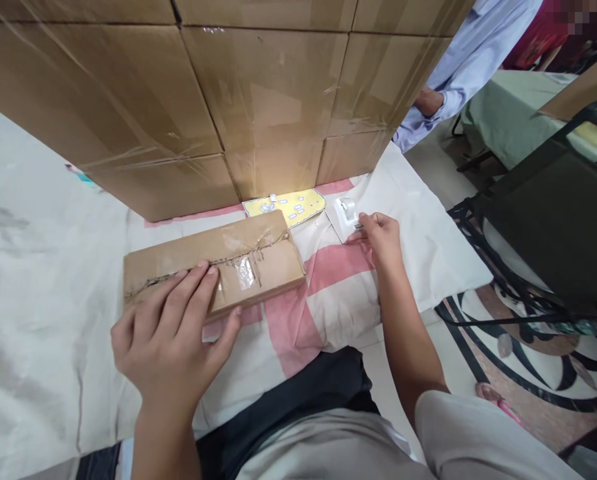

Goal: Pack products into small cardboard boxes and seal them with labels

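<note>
A flat taped cardboard box (238,257) lies on the white and pink cloth (338,293) in front of me. My left hand (171,337) rests on the box's near edge, fingers stretched flat over the top and thumb against its front side. My right hand (381,237) reaches to the right of the box, fingers curled in a pinch on a small clear plastic packet (346,210) lying on the cloth. A yellow sheet with small white pieces (291,205) lies just behind the box.
A wall of large stacked cardboard cartons (218,93) stands close behind. Another person's sleeve and hand (436,97) show at the upper right. A dark chair or stand (553,213) and patterned floor (518,360) are to the right.
</note>
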### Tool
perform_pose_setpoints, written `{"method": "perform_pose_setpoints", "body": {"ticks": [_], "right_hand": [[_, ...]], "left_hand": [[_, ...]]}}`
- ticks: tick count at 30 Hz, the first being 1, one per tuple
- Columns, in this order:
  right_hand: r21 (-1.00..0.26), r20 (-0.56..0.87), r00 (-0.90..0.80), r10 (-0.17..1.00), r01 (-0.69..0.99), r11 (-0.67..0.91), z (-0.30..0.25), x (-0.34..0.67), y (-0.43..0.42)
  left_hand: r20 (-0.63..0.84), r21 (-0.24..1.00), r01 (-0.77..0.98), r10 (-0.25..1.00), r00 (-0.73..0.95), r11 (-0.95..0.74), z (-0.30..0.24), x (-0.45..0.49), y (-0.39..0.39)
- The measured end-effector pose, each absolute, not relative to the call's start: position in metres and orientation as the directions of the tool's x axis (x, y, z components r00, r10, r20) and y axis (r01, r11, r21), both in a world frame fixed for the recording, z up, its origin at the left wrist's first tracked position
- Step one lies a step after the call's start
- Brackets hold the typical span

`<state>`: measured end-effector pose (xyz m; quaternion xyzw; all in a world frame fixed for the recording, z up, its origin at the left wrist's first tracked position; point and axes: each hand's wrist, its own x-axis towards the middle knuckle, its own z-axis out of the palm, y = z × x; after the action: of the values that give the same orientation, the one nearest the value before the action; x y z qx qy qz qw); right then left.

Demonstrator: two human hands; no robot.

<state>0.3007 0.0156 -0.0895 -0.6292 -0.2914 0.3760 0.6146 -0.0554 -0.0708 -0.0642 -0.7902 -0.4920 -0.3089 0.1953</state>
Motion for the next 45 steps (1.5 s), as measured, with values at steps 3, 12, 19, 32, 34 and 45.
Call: {"method": "perform_pose_setpoints", "body": {"ticks": [3,12,19,32,34,45], "right_hand": [[-0.999,-0.023,0.589,0.808,0.008,-0.034,-0.091,0.302,0.013],[-0.997,0.058,0.638,0.768,0.078,0.01,-0.094,0.31,0.016],[-0.998,0.004,0.649,0.761,0.044,-0.032,-0.088,0.308,0.014],[-0.995,-0.078,0.658,0.749,-0.003,-0.101,-0.087,0.305,0.01],[-0.994,-0.085,0.652,0.753,-0.002,-0.11,-0.09,0.307,0.009],[-0.984,-0.179,0.672,0.719,-0.135,-0.118,-0.095,0.301,0.001]], "left_hand": [[0.685,-0.007,0.892,0.648,0.333,-0.451,-0.065,-0.056,-0.071],[0.676,0.035,0.885,0.664,0.32,-0.463,-0.065,-0.057,-0.071],[0.654,0.09,0.877,0.692,0.306,-0.472,-0.069,-0.059,-0.072],[0.672,0.068,0.899,0.686,0.279,-0.432,-0.066,-0.055,-0.072],[0.669,0.082,0.904,0.695,0.262,-0.42,-0.065,-0.054,-0.072],[0.669,-0.002,0.909,0.675,0.31,-0.416,-0.066,-0.056,-0.071]]}}
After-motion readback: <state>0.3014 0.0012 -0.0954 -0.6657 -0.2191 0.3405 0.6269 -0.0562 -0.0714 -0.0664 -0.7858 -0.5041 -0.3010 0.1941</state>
